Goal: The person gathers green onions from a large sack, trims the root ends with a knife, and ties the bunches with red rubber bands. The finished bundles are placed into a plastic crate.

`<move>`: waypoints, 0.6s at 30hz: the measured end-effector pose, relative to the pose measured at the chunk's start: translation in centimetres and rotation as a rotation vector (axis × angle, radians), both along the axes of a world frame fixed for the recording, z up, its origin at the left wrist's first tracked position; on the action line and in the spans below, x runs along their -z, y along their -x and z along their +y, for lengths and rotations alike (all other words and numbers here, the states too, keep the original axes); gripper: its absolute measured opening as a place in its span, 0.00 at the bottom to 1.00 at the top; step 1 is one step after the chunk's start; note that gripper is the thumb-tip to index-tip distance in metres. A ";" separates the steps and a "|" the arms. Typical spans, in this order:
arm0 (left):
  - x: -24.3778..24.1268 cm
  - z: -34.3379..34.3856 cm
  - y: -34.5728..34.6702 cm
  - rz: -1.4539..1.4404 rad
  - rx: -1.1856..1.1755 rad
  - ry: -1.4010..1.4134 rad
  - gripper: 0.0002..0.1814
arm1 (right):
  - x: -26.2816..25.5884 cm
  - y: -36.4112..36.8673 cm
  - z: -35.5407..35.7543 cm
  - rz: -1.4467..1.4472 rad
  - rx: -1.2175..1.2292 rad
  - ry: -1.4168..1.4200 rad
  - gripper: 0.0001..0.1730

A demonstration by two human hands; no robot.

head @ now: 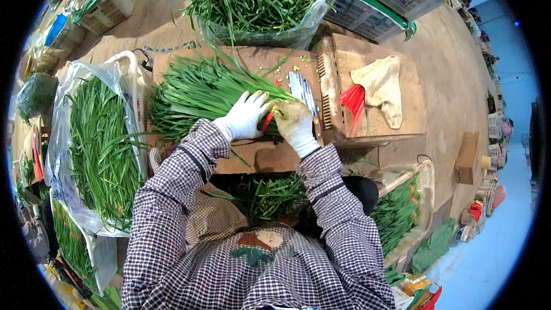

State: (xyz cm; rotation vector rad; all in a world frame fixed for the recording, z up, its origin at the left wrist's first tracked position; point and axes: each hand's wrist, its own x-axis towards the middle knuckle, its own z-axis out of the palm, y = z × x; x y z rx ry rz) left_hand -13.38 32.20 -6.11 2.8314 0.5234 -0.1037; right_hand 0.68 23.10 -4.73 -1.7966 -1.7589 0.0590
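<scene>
A thick bundle of garlic chives (202, 90) lies across a wooden board (234, 161), leaf ends to the left. My left hand (247, 115), in a white glove, lies over the bundle with its fingers curved around it. My right hand (295, 122), in a soiled glove, is closed at the stem ends. Between the hands runs a red tie strip (267, 123); a bit of red also shows beyond the bundle. Which fingers pinch the strip is hidden. Just right of the stems rests a broad-bladed knife (302, 90), its handle partly behind my right hand.
Beyond the board stands a plastic-lined container of loose greens (258, 4). A lined crate of chives (101, 146) is at left. Red strips (354, 97) and a cloth (381, 86) lie on a right-hand board. A crate of tied bundles (398, 215) sits lower right.
</scene>
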 end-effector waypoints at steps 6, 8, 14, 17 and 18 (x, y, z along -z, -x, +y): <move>3.6 -0.9 -0.7 -0.583 -0.367 0.255 0.08 | -0.2 -2.1 3.0 0.391 -0.018 0.370 0.09; 4.0 -1.2 -0.8 -0.603 -0.364 0.264 0.07 | 3.4 -4.6 4.9 0.661 0.084 0.268 0.16; 4.0 -1.4 -0.9 -0.589 -0.309 0.165 0.08 | 8.2 -6.4 10.0 -0.156 0.134 0.513 0.15; 3.6 -1.6 -0.7 -0.614 -0.299 0.208 0.07 | 7.2 -6.4 9.1 0.056 0.186 0.349 0.13; 3.2 -1.7 -0.6 -0.632 -0.315 0.209 0.06 | 6.0 -5.4 8.3 0.092 0.184 0.319 0.13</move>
